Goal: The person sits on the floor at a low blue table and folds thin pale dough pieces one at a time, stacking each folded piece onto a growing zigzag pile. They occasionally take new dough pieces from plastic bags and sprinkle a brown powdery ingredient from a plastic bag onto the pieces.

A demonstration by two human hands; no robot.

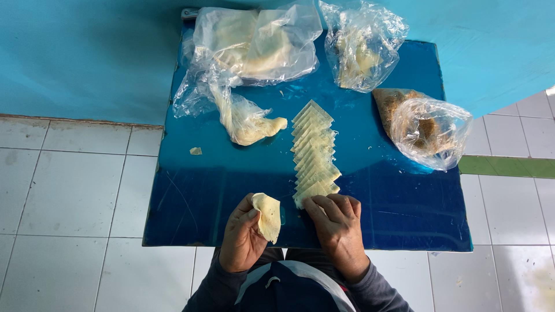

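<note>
Down near the front edge of the blue worktop (pixel 191 202), the left hand (pixel 243 237) has its grip closed around a folded dough wrapper (pixel 268 215), while the right hand (pixel 338 225) rests loose fingertips on the nearest sheet of the overlapping wrapper row (pixel 314 153).

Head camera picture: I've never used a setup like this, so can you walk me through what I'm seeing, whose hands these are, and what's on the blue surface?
There is no machine here. A person wears one camera on the head, and it looks straight down at their own two bare hands over a small blue table on a white tiled floor.

The left hand holds a pale folded dough wrapper, pinched at its edge. The right hand rests its fingertips on the near end of a row of overlapping pale wrappers laid down the middle of the table.

Farther back lie clear plastic bags: a large bag with pale sheets, a twisted bag of dough, a crumpled bag, and a bag of brown filling. A small scrap lies at the left.
</note>
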